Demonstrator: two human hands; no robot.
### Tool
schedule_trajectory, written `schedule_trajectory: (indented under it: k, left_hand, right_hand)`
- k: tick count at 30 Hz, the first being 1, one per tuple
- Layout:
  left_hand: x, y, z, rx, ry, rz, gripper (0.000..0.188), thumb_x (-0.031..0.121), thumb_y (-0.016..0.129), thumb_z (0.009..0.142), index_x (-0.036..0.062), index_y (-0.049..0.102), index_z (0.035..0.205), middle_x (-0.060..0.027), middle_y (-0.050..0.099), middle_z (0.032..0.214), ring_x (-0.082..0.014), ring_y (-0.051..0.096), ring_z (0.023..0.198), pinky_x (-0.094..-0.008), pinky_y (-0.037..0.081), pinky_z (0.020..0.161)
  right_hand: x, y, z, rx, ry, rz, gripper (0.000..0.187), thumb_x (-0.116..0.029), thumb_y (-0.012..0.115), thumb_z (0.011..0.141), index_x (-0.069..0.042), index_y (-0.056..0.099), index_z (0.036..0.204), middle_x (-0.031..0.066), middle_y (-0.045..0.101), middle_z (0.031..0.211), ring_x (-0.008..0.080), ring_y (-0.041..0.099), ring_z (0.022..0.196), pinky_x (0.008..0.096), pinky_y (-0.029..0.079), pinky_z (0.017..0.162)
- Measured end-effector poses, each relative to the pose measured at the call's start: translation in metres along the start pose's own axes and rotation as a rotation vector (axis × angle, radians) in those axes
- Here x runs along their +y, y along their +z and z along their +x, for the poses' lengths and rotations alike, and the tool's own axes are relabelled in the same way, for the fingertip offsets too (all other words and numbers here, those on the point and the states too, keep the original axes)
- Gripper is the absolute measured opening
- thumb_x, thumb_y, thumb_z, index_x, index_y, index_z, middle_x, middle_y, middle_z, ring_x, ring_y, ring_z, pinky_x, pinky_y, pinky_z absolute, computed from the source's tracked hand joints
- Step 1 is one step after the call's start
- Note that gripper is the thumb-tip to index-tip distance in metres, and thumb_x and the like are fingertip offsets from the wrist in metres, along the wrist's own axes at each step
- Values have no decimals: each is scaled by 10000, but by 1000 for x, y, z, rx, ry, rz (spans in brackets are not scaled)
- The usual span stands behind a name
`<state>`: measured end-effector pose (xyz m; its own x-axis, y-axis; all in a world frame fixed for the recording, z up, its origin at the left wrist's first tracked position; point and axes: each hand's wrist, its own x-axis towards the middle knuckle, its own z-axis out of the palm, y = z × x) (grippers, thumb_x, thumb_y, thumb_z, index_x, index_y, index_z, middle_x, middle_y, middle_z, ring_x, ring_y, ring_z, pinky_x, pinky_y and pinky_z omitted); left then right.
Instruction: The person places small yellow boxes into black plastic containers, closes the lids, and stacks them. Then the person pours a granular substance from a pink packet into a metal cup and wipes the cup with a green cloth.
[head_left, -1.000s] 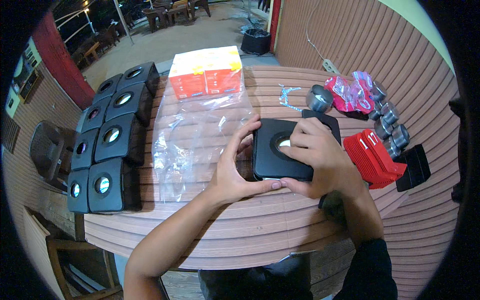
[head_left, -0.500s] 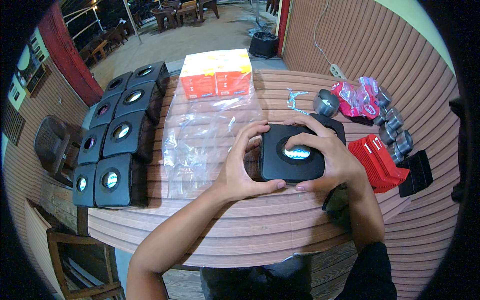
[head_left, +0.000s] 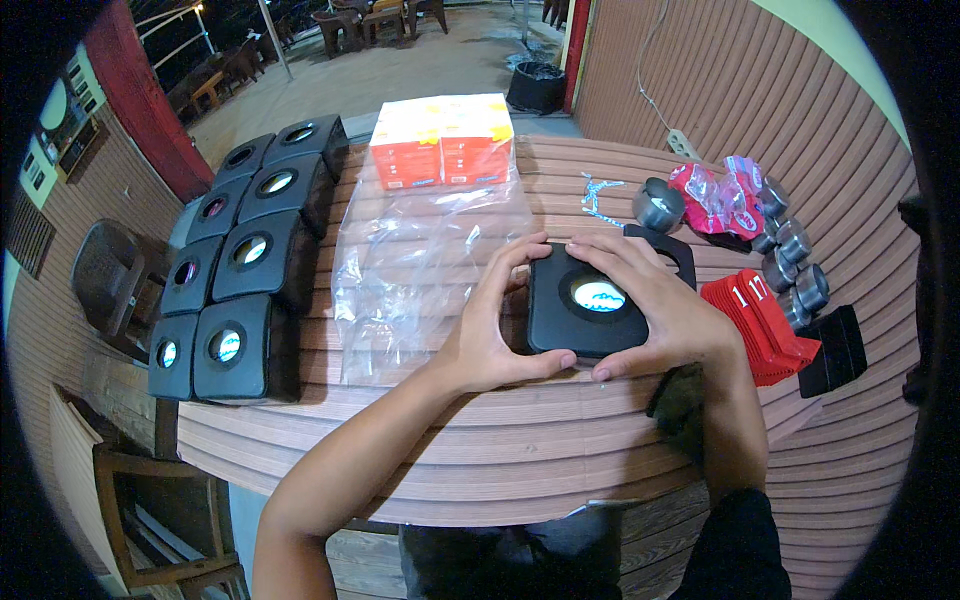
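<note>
Box, black with a round shiny window facing up, sits between both hands over the ribbed table. The left hand clamps its left side, fingertips at the far corner, thumb at the near edge; the right hand grips across the top right, its thumb near too. Leftward lies clear plastic, orange-and-white cartons behind, then eight similar boxes; rightward, a red stack.

The ribbed brown table carries black boxes, clear plastic and metal cups.
</note>
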<state>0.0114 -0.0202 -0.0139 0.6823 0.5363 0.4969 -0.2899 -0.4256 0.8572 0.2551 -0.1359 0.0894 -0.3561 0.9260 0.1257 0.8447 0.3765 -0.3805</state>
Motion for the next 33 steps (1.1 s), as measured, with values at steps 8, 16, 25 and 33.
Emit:
schedule_trajectory:
  k: [8,16,25,33]
  left_hand:
    - [-3,-6,3,-84,-33,-38,1198,287,1033,744,30,347,1692,-180,395,1735,-338,405,1612,-500,327,1324]
    - [-1,-8,3,-82,-70,-57,1255,297,1057,709,46,338,1706,-189,454,1689,-330,454,1573,-486,346,1317]
    - [-42,6,10,181,-236,-548,565,380,539,1162,-4,507,1576,-163,641,1469,-241,687,1190,-434,562,1052]
    - [-52,11,12,29,-119,360,271,239,731,998,-2,771,1115,-231,775,1061,-354,758,979,-470,585,903]
  right_hand:
    - [-6,14,-5,84,35,-49,1331,-629,1004,627,-89,435,1703,227,457,1650,467,415,1545,569,341,1284]
    - [4,17,-17,181,60,76,1222,-532,1024,567,-75,577,1608,206,528,1560,421,522,1464,528,381,1261]
    - [-6,-42,-12,340,-9,127,1142,-535,969,537,14,668,1493,198,673,1430,357,618,1382,473,423,1229]
    - [-70,-34,147,536,-256,-63,1064,-494,989,654,-75,629,1563,185,662,1402,340,647,1327,461,490,1165]
